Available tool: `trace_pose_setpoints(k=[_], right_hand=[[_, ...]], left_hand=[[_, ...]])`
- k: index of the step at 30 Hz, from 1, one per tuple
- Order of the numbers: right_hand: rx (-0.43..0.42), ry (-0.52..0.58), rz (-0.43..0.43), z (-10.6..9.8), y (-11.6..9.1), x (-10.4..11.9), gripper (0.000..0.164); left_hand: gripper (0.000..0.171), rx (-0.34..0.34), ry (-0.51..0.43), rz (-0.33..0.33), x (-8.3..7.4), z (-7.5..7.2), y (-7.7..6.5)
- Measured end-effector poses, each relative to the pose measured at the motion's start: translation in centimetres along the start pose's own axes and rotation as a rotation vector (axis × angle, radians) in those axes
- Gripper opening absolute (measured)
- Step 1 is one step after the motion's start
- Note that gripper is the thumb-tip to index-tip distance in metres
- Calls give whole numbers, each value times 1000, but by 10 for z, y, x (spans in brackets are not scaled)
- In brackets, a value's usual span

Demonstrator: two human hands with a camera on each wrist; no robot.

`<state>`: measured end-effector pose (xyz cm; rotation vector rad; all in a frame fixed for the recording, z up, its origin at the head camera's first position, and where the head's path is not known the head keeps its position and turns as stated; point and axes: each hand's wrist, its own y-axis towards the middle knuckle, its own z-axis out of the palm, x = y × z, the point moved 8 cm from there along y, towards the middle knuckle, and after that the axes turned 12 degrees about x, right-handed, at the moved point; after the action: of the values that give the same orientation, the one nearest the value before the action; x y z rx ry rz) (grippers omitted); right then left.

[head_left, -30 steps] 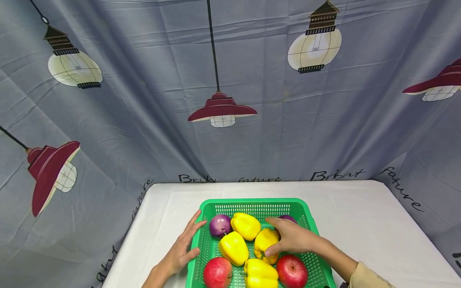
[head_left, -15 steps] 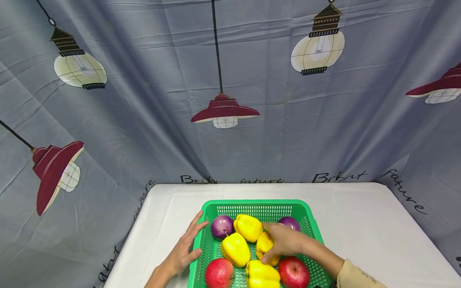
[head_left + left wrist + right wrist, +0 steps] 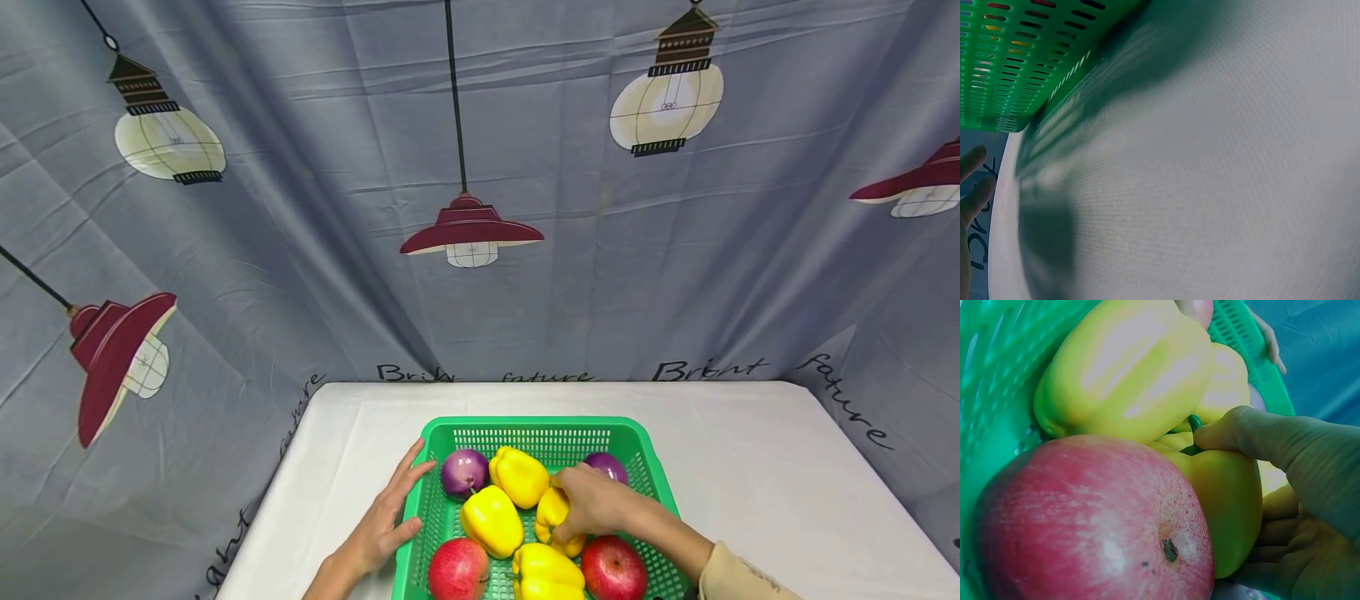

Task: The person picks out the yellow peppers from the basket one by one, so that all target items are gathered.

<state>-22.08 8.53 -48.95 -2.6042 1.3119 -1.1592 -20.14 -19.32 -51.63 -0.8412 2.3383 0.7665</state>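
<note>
A green plastic basket (image 3: 536, 422) holds yellow bell peppers, red apples and purple onions. Inside it, my right hand (image 3: 602, 502) grips a yellow bell pepper (image 3: 549, 515) in the middle right. In the right wrist view the thumb of that hand (image 3: 1310, 465) lies by the green stem of the pepper (image 3: 1232, 503), and the other fingers curl round its far side. My left hand (image 3: 375, 525) rests at the basket's left rim with fingers spread. Only its fingertips (image 3: 979, 190) show in the left wrist view, below the basket's slotted wall (image 3: 1029, 56).
Close around the gripped pepper lie another pepper (image 3: 547, 575) in front, an apple (image 3: 615, 568) front right and an onion (image 3: 607, 467) behind. Another apple (image 3: 458, 570) and onion (image 3: 464, 472) sit along the left. The basket stands on a white-covered table (image 3: 757, 467) before a grey curtain (image 3: 330, 250).
My right hand has moved slightly left and its fingers have closed round the yellow bell pepper, uncovering more of the onion behind. The left hand stays at the rim; the head view shifts a little.
</note>
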Motion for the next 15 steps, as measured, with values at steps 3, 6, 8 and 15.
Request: trace_pose_setpoints(k=[3,6,8,15], right_hand=[[-6,-9,-3,0,0,0,30],[-6,-14,-4,0,0,-1,30],[-4,-10,-5,0,0,-1,31],[2,-7,-6,1,0,-2,32]], left_hand=[[65,1,0,-1,0,0,1],[65,-1,1,-1,-1,0,0],[64,-1,-2,-1,-1,0,0],[64,4,-14,-10,1,2,0]])
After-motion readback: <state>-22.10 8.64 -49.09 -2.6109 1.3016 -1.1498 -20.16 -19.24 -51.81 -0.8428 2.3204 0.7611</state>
